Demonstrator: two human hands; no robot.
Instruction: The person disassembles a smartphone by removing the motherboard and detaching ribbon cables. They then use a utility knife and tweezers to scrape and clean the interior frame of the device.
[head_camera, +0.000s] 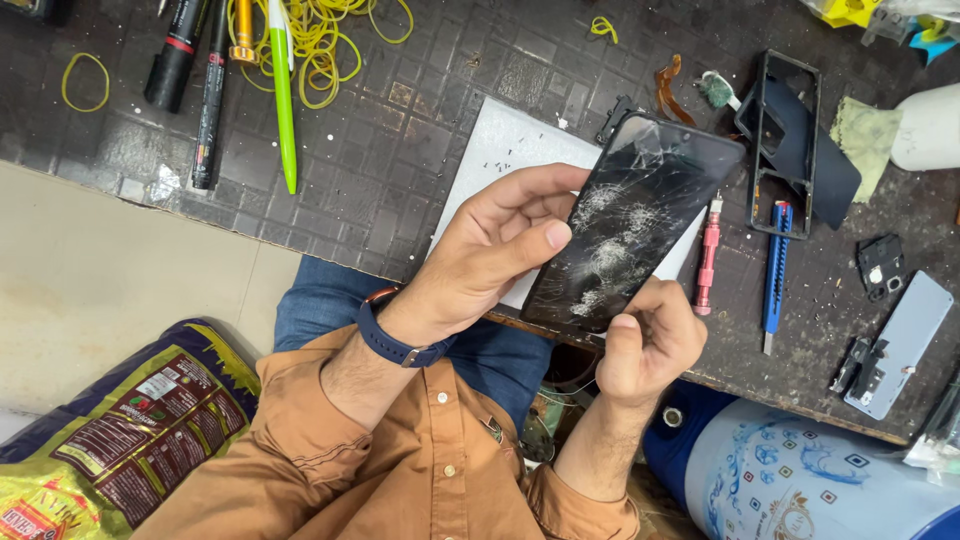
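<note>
Above a dark gridded mat (400, 150), left hand (490, 255) and right hand (650, 345) pinch a cracked phone (635, 220).

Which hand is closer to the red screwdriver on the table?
Right. The right hand grips the cracked phone just below the red screwdriver; the left hand is beyond the phone.

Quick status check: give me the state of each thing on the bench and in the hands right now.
phone screen: badly cracked, dark, held tilted above the bench
left hand: grips the screen's left edge
right hand: holds the screen's bottom end
phone frame: empty, lying flat
red screwdriver: lying on the bench, untouched
blue cutter: lying flat; blade state unclear
green pen: lying flat
rubber bands: loose heap
</note>
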